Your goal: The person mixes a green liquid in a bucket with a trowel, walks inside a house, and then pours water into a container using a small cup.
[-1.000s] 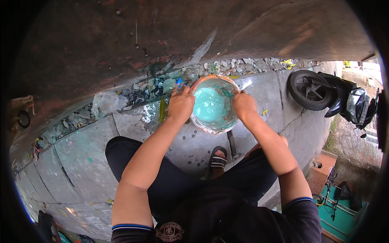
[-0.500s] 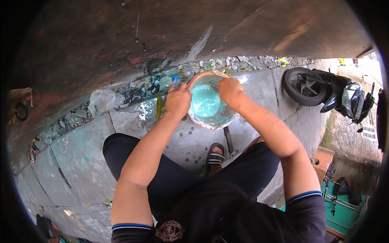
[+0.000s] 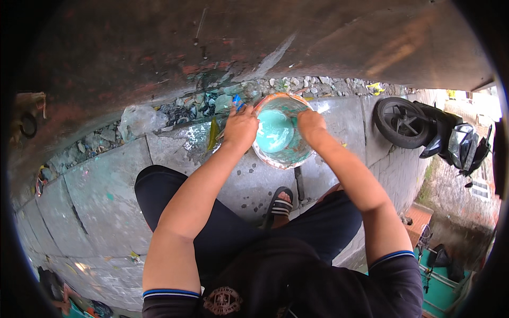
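A paint-smeared bucket (image 3: 282, 159) with a white and orange rim stands on the paving in front of me, holding pale turquoise paint (image 3: 273, 130). My left hand (image 3: 242, 127) is closed over the bucket's left rim. Closed fingers on my right hand (image 3: 312, 124) reach inside the bucket at its right side, gripping something I cannot make out. A small blue scrap (image 3: 237, 102) and a yellowish leaf (image 3: 213, 132) lie beside my left hand.
A dark stained wall (image 3: 132, 53) runs along the top, with rubble and a plastic bag (image 3: 138, 122) at its foot. A motorbike (image 3: 450, 143) stands at right, a brick-coloured block (image 3: 416, 217) below it. Another person's limb (image 3: 68, 302) shows at lower left.
My right hand moved from the right rim inward over the bucket, then slightly back rightward. My left hand still grips the rim. More of another person shows at lower left.
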Motion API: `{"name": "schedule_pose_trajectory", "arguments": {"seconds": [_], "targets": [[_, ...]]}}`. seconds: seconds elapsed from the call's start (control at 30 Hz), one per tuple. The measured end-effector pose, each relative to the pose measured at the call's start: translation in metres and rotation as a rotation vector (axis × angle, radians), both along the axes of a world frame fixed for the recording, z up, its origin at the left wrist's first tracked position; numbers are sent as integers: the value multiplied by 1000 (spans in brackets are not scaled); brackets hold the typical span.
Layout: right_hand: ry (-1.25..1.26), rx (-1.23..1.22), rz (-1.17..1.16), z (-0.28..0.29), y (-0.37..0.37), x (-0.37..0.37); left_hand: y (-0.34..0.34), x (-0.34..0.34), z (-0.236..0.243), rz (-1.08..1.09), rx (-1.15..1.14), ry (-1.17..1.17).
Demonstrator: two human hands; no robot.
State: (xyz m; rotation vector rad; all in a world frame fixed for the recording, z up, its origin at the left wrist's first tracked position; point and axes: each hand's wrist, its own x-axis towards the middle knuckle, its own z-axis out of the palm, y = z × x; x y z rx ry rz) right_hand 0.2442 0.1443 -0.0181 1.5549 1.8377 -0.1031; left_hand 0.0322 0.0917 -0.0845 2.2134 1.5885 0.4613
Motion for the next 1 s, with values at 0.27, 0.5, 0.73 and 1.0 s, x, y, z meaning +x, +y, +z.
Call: {"name": "schedule_pose_trajectory", "arguments": {"seconds": [0.27, 0.5, 0.73, 1.0], "targets": [[-61, -180, 89, 27, -5, -5, 3, -9, -4, 62, 30, -38], [-148, -315, 115, 14, -11, 3, 1, -7, -3, 44, -23, -5], [-212, -300, 159, -10, -29, 4, 6, -1, -2, 29, 8, -3], [-201, -324, 219, -20, -28, 9, 3, -1, -6, 35, 26, -13]]}}
